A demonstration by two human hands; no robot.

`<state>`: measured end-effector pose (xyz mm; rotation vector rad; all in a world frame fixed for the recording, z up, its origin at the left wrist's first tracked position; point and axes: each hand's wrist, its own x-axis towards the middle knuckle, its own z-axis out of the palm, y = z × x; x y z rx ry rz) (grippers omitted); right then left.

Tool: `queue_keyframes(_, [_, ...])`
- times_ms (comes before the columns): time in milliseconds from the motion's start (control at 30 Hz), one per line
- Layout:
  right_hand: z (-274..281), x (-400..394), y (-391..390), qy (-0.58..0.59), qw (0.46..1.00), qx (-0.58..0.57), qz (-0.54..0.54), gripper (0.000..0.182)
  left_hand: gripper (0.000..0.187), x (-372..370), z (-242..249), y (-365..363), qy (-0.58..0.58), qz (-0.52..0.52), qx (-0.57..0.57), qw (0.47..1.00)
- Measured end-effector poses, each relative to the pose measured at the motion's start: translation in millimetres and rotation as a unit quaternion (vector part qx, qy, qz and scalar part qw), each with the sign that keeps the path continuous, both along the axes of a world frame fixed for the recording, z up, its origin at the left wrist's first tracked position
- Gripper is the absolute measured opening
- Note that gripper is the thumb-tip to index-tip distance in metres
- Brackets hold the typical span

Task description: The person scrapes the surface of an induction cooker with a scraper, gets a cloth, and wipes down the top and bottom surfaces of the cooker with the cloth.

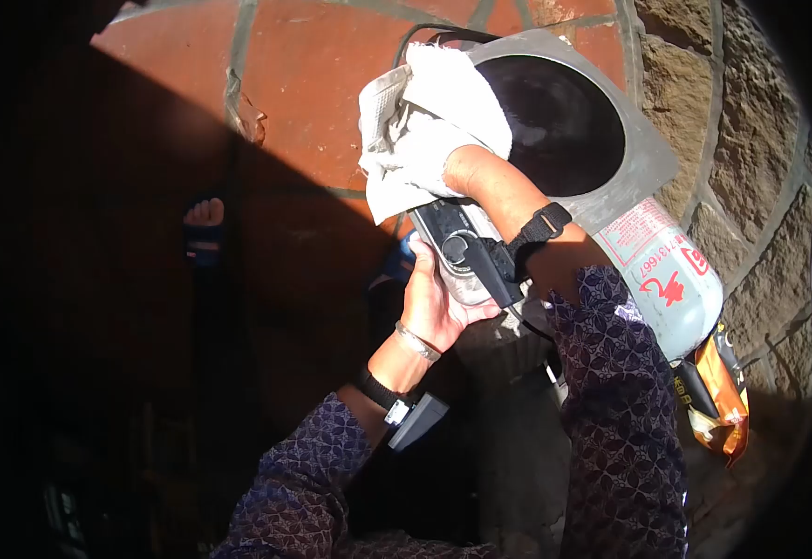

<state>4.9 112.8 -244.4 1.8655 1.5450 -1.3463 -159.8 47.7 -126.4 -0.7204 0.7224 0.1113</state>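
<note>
My left hand [432,303] curls around the near end of a silver and black control panel with a round knob [457,250], thumb along its left edge. It looks like part of a cooker with a round black glass top [559,121] in a silver frame [650,163]; my forearm and the cloth cover where they would join. A bunched white cloth [462,88] lies over the cooker's left side. My right hand [464,168] reaches into it and its fingers are hidden in the folds. A black device [496,270] strapped to my right wrist overlaps the panel.
A pale container with red print [676,289] lies under the cooker's near right corner. Beside it is an orange and black packet [724,396]. A stone wall [676,93] borders the right. Red floor tiles [313,84] are sunlit above; a foot [204,214] stands in shadow left.
</note>
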Motion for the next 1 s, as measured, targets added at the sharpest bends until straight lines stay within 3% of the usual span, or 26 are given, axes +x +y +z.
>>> queue_keyframes(33, [61.6, -19.6, 25.0, 0.011, 0.991, -0.082, -0.104, 0.042, 0.077, 2.5, 3.5, 3.3, 0.008, 0.017, -0.010, 1.000])
queue_keyframes(100, [78.4, -31.1, 10.7, 0.025, 0.990, -0.098, -0.101, 0.039, 0.082, 6.2, 13.6, 19.5, 0.025, 0.015, -0.069, 0.997])
queue_keyframes(133, [99.1, -29.7, 10.4, 0.014, 0.990, -0.099, -0.103, 0.039, 0.084, 5.2, 12.3, 16.4, 0.024, -0.001, -0.040, 0.999])
queue_keyframes(267, [166.3, 0.7, 3.0, 0.112, 0.986, 0.089, -0.088, 0.031, 0.093, -1.4, 7.9, 15.3, -0.014, -0.006, 0.012, 1.000])
queue_keyframes(333, [169.3, 44.4, -44.7, 0.123, 0.963, 0.072, -0.229, 0.026, 0.091, -0.3, 8.1, 24.4, -0.003, -0.024, 0.027, 0.999])
queue_keyframes(367, [189.3, 68.8, -49.2, -0.012, 0.968, 0.237, 0.079, 0.024, 0.082, -1.7, 4.3, 23.9, 0.008, -0.049, 0.053, 0.997])
queue_keyframes(400, [206.3, 82.6, -51.8, -0.128, 0.950, 0.251, 0.137, 0.022, 0.076, -2.4, 0.4, 25.5, 0.028, -0.066, 0.063, 0.995])
queue_keyframes(433, [216.8, 96.5, -48.9, -0.237, 0.966, 0.102, -0.005, 0.024, 0.070, -1.9, -3.7, 27.7, 0.049, -0.083, 0.072, 0.993])
queue_keyframes(567, [206.5, 204.0, -123.5, -0.481, 0.871, 0.101, -0.008, 0.034, 0.061, 7.1, -6.6, 34.8, 0.084, -0.135, 0.097, 0.982])
queue_keyframes(600, [190.0, 234.6, -150.1, -0.604, 0.731, 0.183, 0.261, 0.038, 0.059, 8.6, -7.0, 32.7, 0.095, -0.145, 0.088, 0.981])
queue_keyframes(633, [181.5, 231.9, -138.9, -0.494, 0.849, 0.043, -0.183, 0.045, 0.057, 7.7, -9.7, 28.2, 0.092, -0.153, 0.110, 0.978])
queue_keyframes(700, [167.7, 246.5, -145.0, -0.348, 0.814, 0.033, -0.463, 0.048, 0.056, 8.7, -9.2, 22.4, 0.103, -0.157, 0.132, 0.973])
queue_keyframes(733, [161.9, 240.1, -151.5, -0.346, 0.813, 0.031, -0.468, 0.048, 0.056, 7.6, -11.1, 19.0, 0.103, -0.161, 0.139, 0.972])
queue_keyframes(767, [151.0, 229.7, -159.2, -0.169, 0.715, 0.163, -0.658, 0.047, 0.056, 6.7, -14.3, 15.8, 0.101, -0.164, 0.147, 0.970])
queue_keyframes(800, [140.7, 222.6, -167.6, 0.024, 0.550, 0.283, -0.786, 0.045, 0.063, 6.7, -14.3, 10.8, 0.109, -0.161, 0.169, 0.966])
queue_keyframes(833, [109.3, 258.7, -213.4, 0.048, 0.549, 0.269, -0.790, 0.041, 0.063, 5.5, -17.5, 5.9, 0.115, -0.175, 0.167, 0.963])
queue_keyframes(867, [114.0, 252.7, -212.0, 0.044, 0.526, 0.257, -0.810, 0.041, 0.063, 5.5, -19.4, 1.7, 0.115, -0.183, 0.166, 0.962])
queue_keyframes(1000, [135.5, 253.1, -192.3, -0.034, 0.585, 0.245, -0.772, 0.039, 0.068, 10.5, -13.1, 1.0, 0.108, -0.213, 0.183, 0.954])
